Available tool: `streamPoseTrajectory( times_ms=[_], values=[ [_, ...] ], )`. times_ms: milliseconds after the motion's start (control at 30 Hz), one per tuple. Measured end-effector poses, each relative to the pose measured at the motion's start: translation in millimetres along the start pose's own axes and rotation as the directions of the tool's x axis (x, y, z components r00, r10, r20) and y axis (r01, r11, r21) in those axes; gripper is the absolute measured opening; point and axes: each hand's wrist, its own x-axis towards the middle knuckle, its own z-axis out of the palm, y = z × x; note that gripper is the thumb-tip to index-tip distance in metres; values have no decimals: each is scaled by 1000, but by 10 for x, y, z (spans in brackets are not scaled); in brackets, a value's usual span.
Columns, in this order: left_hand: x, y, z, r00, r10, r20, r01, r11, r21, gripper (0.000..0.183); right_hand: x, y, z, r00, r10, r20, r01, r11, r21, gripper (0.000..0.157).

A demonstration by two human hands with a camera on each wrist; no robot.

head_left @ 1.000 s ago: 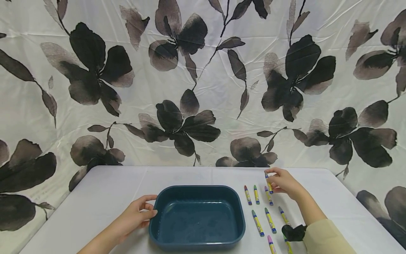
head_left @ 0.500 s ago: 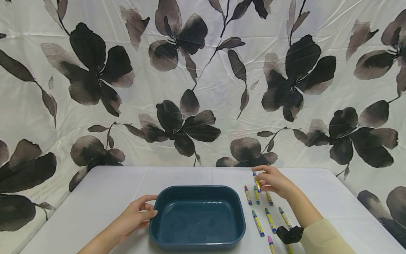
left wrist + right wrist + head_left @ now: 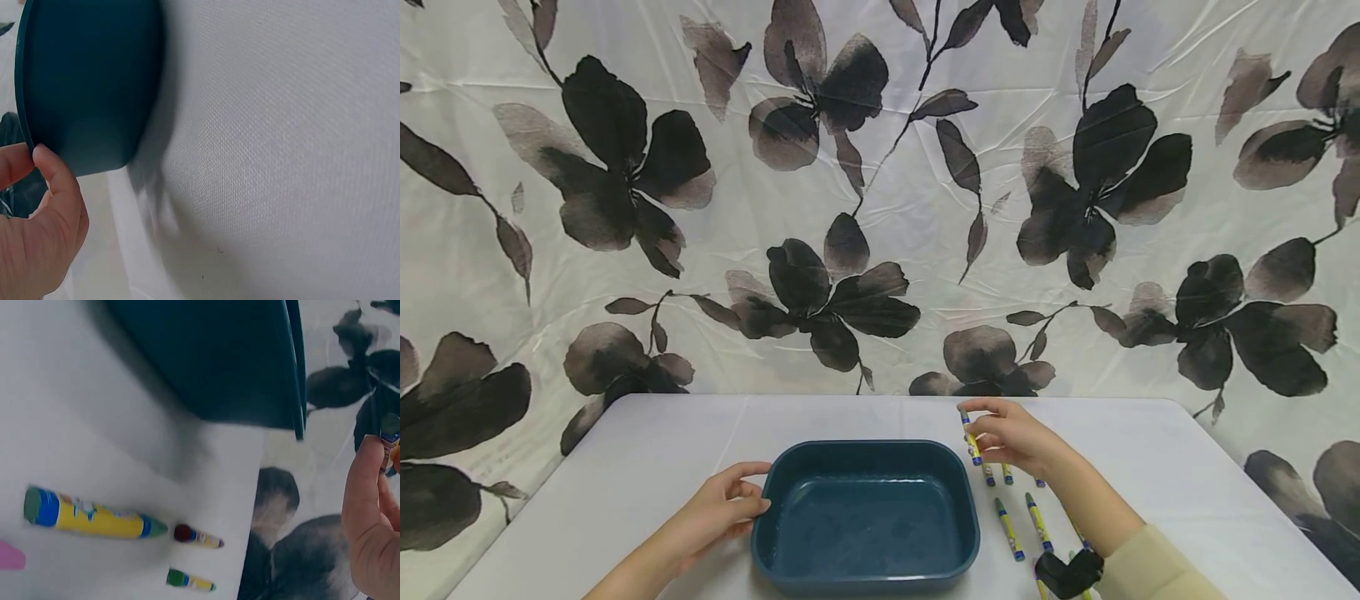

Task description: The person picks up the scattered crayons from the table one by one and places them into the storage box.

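Observation:
A dark teal plastic basin [image 3: 865,573] sits on the white table. My left hand [image 3: 718,510] pinches its left rim, thumb outside; the left wrist view shows the thumb [image 3: 59,178] against the basin wall [image 3: 94,81]. Near the basin's back right corner, my right hand [image 3: 1017,440] holds up a crayon [image 3: 970,438] with a yellow wrapper and blue bands. The right wrist view catches only an end of that crayon [image 3: 390,430] at the fingertips. Below the hand lie crayons in rows, among them a green one [image 3: 1010,530]; the hand and forearm cover some.
In the right wrist view, a large green crayon [image 3: 100,515], a red one [image 3: 199,536], another green one [image 3: 190,581] and a pink tip [image 3: 12,556] lie beside the basin. A floral cloth [image 3: 850,192] hangs behind the table [image 3: 647,450].
My right hand has carried the crayon leftward, from above the back right crayons to beside the basin's back right corner. The left hand and the basin have stayed in place.

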Motion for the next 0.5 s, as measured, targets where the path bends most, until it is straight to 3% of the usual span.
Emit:
streamPoseTrajectory(
  times_ms=[500],
  values=[
    [-13, -5, -1, 1000, 9, -5, -9, 1000, -13, 60, -55, -25, 439, 995, 24, 94, -31, 997, 77, 43]
  ],
)
